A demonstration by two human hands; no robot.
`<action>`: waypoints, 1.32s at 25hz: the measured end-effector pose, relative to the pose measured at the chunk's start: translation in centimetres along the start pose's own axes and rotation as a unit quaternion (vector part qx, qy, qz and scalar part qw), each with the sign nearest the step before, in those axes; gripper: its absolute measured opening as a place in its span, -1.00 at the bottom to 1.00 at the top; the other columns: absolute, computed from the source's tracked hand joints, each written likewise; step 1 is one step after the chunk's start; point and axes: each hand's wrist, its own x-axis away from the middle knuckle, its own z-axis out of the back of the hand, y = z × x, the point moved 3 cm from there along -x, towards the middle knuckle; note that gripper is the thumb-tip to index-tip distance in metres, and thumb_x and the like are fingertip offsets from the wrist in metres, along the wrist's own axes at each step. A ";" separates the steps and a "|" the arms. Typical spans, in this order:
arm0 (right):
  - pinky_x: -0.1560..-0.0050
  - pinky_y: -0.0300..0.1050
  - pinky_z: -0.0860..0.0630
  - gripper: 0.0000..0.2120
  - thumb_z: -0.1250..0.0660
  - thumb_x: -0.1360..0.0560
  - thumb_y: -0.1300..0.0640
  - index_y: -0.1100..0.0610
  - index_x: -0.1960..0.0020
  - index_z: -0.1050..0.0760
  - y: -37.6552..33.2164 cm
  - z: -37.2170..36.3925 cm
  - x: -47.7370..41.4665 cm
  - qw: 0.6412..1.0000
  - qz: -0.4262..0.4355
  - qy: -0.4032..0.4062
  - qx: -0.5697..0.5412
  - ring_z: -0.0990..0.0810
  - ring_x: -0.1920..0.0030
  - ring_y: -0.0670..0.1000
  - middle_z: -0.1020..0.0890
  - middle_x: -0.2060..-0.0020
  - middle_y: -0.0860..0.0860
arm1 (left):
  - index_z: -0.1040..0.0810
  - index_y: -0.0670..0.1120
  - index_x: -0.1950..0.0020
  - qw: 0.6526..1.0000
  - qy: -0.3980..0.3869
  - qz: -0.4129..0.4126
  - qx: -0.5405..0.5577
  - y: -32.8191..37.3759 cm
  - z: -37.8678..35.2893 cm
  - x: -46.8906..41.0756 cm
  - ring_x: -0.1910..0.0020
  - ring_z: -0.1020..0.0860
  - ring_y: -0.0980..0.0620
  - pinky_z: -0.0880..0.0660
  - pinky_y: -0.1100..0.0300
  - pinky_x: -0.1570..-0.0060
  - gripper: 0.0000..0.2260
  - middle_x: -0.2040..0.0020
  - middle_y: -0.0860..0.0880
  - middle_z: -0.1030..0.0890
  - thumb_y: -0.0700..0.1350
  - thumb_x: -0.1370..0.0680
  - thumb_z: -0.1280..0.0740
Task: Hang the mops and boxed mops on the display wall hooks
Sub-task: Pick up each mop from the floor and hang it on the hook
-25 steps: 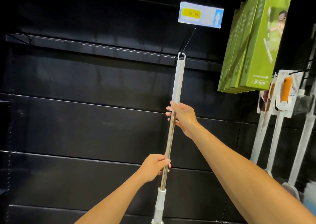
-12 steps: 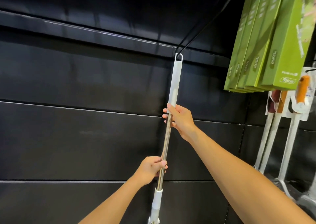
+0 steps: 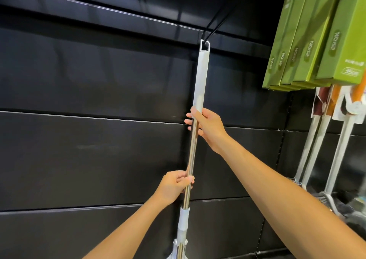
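A mop (image 3: 199,84) with a white upper grip and a shiny metal pole stands nearly upright before the black display wall. Its top loop sits on a black wire hook (image 3: 214,28) that juts out from the wall rail. My right hand (image 3: 206,127) grips the pole just under the white grip. Lower down, my left hand (image 3: 175,185) grips the metal pole above the grey collar. The mop head is cut off at the bottom edge. Several green boxed mops (image 3: 309,37) hang at the upper right.
The black slatted wall (image 3: 89,80) fills the left and middle. At the right, white-handled mops with card sleeves (image 3: 336,124) hang below the green boxes, their heads low at the right edge.
The view has tilted down and closer, so the price tag has left the frame. The mop's loop still sits on the hook, and both hands keep their grip on the pole.
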 end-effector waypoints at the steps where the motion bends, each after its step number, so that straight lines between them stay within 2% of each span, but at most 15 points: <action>1: -0.15 0.04 -0.69 -0.77 -0.42 -0.61 -0.01 0.04 -0.22 -0.59 0.2 0.2 0.2 1.000 0.007 -0.001 0.025 -0.74 -0.08 0.03 -0.71 -0.09 0.04 | -0.74 0.02 0.05 1.000 0.011 -0.004 -0.010 0.0 -0.1 0.1 0.11 -0.71 -0.04 -0.63 -0.07 -0.03 -0.77 0.18 -0.04 -0.73 0.14 -0.50 -0.41; 3: -0.18 0.01 -0.67 -0.68 -0.44 -0.59 -0.02 0.01 -0.30 -0.55 1.4 0.8 1.3 0.997 0.018 -0.002 0.080 -0.70 -0.12 0.00 -0.68 -0.13 -0.01 | -0.70 0.08 0.01 0.999 0.030 -0.004 -0.041 0.2 -0.4 0.7 0.10 -0.67 0.11 -0.63 -0.08 -0.12 -0.83 0.16 0.07 -0.71 0.14 -0.54 -0.41; 4: -0.18 -0.03 -0.66 -0.64 -0.46 -0.57 -0.01 0.00 -0.34 -0.53 2.4 1.3 2.3 0.995 0.025 -0.002 0.100 -0.68 -0.14 -0.03 -0.66 -0.15 -0.03 | -0.66 0.14 -0.06 0.998 0.031 -0.001 -0.059 0.3 -0.6 1.3 0.04 -0.66 0.18 -0.62 -0.04 -0.21 -0.88 0.08 0.13 -0.70 0.12 -0.57 -0.42; 5: -0.18 -0.08 -0.64 -0.59 -0.47 -0.56 -0.01 0.00 -0.37 -0.51 3.8 2.0 3.7 0.991 0.033 -0.001 0.126 -0.66 -0.16 -0.05 -0.64 -0.18 -0.05 | -0.59 0.21 -0.19 0.997 0.026 0.004 -0.077 0.3 -0.7 2.1 -0.06 -0.65 0.20 -0.59 0.01 -0.28 -0.81 -0.06 0.17 -0.68 0.11 -0.59 -0.42; 7: -0.19 -0.20 -0.56 -0.53 -0.48 -0.55 -0.01 0.02 -0.42 -0.47 7.1 3.5 7.1 0.978 0.038 -0.004 0.204 -0.61 -0.21 -0.08 -0.59 -0.23 -0.09 | -0.39 0.22 -0.50 0.993 0.012 0.015 -0.114 -0.2 -1.0 4.2 -0.24 -0.59 0.19 -0.54 0.10 -0.34 -0.52 -0.34 0.14 -0.55 0.12 -0.60 -0.42; 10: -0.32 -0.22 -0.43 -0.48 -0.46 -0.57 -0.05 0.00 -0.47 -0.43 12.2 6.3 13.3 0.952 0.023 -0.023 0.306 -0.48 -0.35 -0.11 -0.49 -0.35 -0.10 | -0.16 0.18 -0.65 0.978 0.017 -0.001 -0.207 -1.5 -1.8 8.1 -0.48 -0.42 0.10 -0.43 0.03 -0.47 -0.31 -0.56 0.13 -0.35 0.15 -0.60 -0.41; 11: -0.36 -0.20 -0.40 -0.47 -0.44 -0.57 -0.08 -0.01 -0.48 -0.41 13.7 7.5 15.5 0.942 0.017 -0.028 0.334 -0.44 -0.39 -0.11 -0.46 -0.38 -0.11 | -0.12 0.15 -0.67 0.965 0.026 -0.011 -0.262 -2.1 -2.2 9.4 -0.56 -0.33 0.07 -0.36 0.00 -0.53 -0.27 -0.62 0.11 -0.28 0.16 -0.60 -0.41; 13: -0.40 -0.17 -0.38 -0.47 -0.42 -0.58 -0.11 -0.03 -0.49 -0.38 16.2 10.1 20.2 0.923 0.006 -0.036 0.383 -0.39 -0.43 -0.09 -0.43 -0.42 -0.12 | -0.12 0.03 -0.69 0.913 0.051 -0.032 -0.404 -2.9 -3.4 12.0 -0.66 -0.17 -0.04 -0.25 -0.05 -0.60 -0.22 -0.69 0.01 -0.17 0.16 -0.58 -0.43; 15: -0.43 -0.10 -0.39 -0.47 -0.40 -0.59 -0.11 0.00 -0.49 -0.37 18.2 13.1 25.1 0.907 -0.008 -0.042 0.418 -0.36 -0.47 -0.03 -0.42 -0.45 -0.09 | -0.20 -0.05 -0.67 0.856 0.058 -0.074 -0.508 -3.1 -5.6 14.5 -0.66 -0.18 -0.15 -0.30 -0.16 -0.56 -0.20 -0.68 -0.08 -0.20 0.19 -0.54 -0.46; 18: -0.45 -0.04 -0.39 -0.46 -0.38 -0.60 -0.10 0.02 -0.50 -0.35 20.0 17.7 32.4 0.889 -0.040 -0.051 0.453 -0.33 -0.50 0.03 -0.39 -0.47 -0.04 | -0.30 -0.06 -0.64 0.824 0.005 -0.105 -0.557 -4.0 -10.8 18.5 -0.61 -0.29 -0.21 -0.38 -0.22 -0.50 -0.22 -0.64 -0.12 -0.31 0.25 -0.52 -0.44; 23: -0.41 -0.02 -0.36 -0.44 -0.35 -0.57 -0.12 0.07 -0.49 -0.37 22.0 26.7 45.3 0.869 -0.111 -0.046 0.480 -0.40 -0.44 0.11 -0.43 -0.39 0.04 | -0.42 -0.02 -0.56 0.825 -0.144 -0.102 -0.537 -5.7 -24.0 26.5 -0.50 -0.47 -0.21 -0.52 -0.26 -0.31 -0.27 -0.54 -0.10 -0.48 0.36 -0.50 -0.19; 27: -0.39 0.04 -0.41 -0.44 -0.32 -0.60 -0.16 0.05 -0.52 -0.33 22.0 34.3 56.1 0.848 -0.189 -0.033 0.494 -0.39 -0.43 0.12 -0.41 -0.41 0.04 | -0.51 0.00 -0.50 0.791 -0.255 -0.143 -0.538 -5.9 -35.5 32.1 -0.44 -0.55 -0.15 -0.58 -0.21 -0.25 -0.27 -0.48 -0.05 -0.54 0.40 -0.48 -0.12; 29: -0.38 0.04 -0.42 -0.46 -0.30 -0.62 -0.15 0.03 -0.52 -0.33 21.3 38.1 60.8 0.837 -0.230 -0.007 0.496 -0.39 -0.43 0.10 -0.41 -0.42 0.03 | -0.43 0.03 -0.56 0.779 -0.305 -0.156 -0.525 -5.4 -41.0 34.1 -0.52 -0.47 -0.13 -0.51 -0.20 -0.36 -0.26 -0.54 -0.03 -0.47 0.42 -0.51 -0.07; 31: -0.37 0.03 -0.42 -0.49 -0.31 -0.62 -0.14 0.01 -0.50 -0.35 20.2 42.4 65.2 0.823 -0.266 0.036 0.501 -0.40 -0.42 0.09 -0.42 -0.40 0.01 | -0.24 0.06 -0.67 0.767 -0.347 -0.186 -0.507 -4.2 -47.0 35.4 -0.64 -0.25 -0.12 -0.31 -0.20 -0.54 -0.24 -0.66 -0.02 -0.28 0.43 -0.55 -0.02; 33: -0.35 -0.01 -0.42 -0.52 -0.32 -0.61 -0.13 0.01 -0.47 -0.37 19.0 46.5 69.0 0.805 -0.293 0.081 0.510 -0.41 -0.40 0.09 -0.44 -0.37 0.01 | -0.08 0.07 -0.71 0.761 -0.384 -0.211 -0.479 -2.6 -52.9 36.2 -0.70 -0.08 -0.11 -0.15 -0.17 -0.62 -0.26 -0.71 0.00 -0.11 0.40 -0.61 -0.08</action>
